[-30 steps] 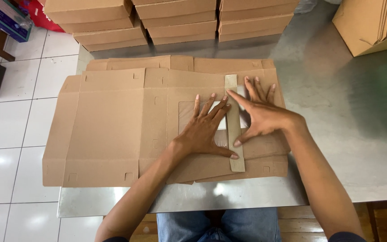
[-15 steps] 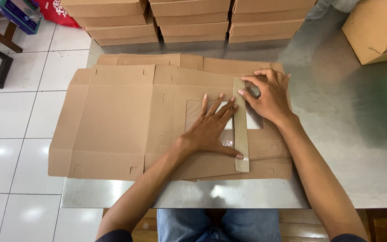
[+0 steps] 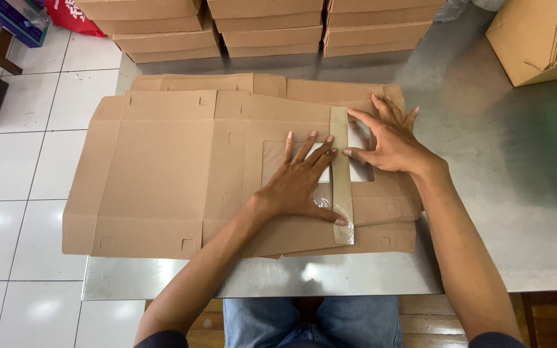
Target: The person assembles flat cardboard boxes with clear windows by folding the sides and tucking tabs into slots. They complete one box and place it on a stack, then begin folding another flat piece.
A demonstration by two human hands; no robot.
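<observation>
Since earlier: right hand (image 3: 391, 143) slid from the strip's (image 3: 342, 174) top toward its middle, left hand (image 3: 301, 180) stayed | table (image 3: 504, 193): blank (image 3: 162, 174) flat at front-left edge, overhanging | step: pressing strip beside window (image 3: 356, 154); next calls for firm rubbing downward | blank: brown, creased | strip: shiny | hands: spread flat, holding nothing

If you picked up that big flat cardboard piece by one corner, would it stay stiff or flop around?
The flat cardboard sheet would probably bend along its many fold lines, so it may flop. It looks thin, so likely light. Its left part overhangs the metal table, and that smooth top might let it slide if pushed.
</observation>
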